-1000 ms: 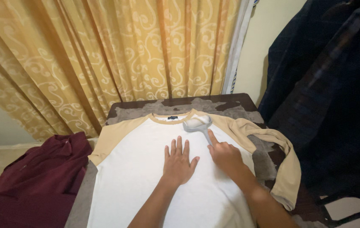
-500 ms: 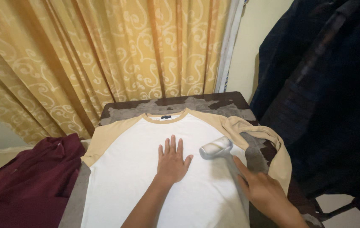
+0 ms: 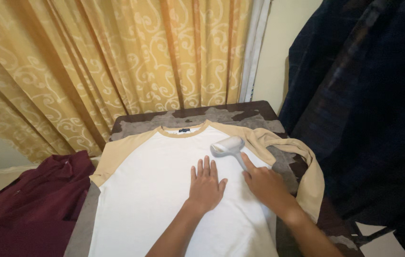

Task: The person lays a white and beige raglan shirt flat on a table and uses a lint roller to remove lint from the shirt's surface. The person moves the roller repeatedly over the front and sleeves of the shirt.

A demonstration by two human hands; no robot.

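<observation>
One lint roller (image 3: 228,146) is now lying high on the white shirt (image 3: 164,190) near its right shoulder seam, having come back up from lower and further right half a second ago, so another pass is running over the chest. Right hand (image 3: 265,183) is gripping its grey handle, forefinger stretched along it. Left hand (image 3: 206,185) is pressing flat and empty, fingers spread, pinning the fabric on the worn table (image 3: 221,115). Maroon garment (image 3: 31,204) is lying off to the left.

Your counter (image 3: 252,110): dark top, grey worn patches. White shirt (image 3: 164,190) with tan sleeves spread flat on it, collar toward curtain, right sleeve folded over edge.
</observation>
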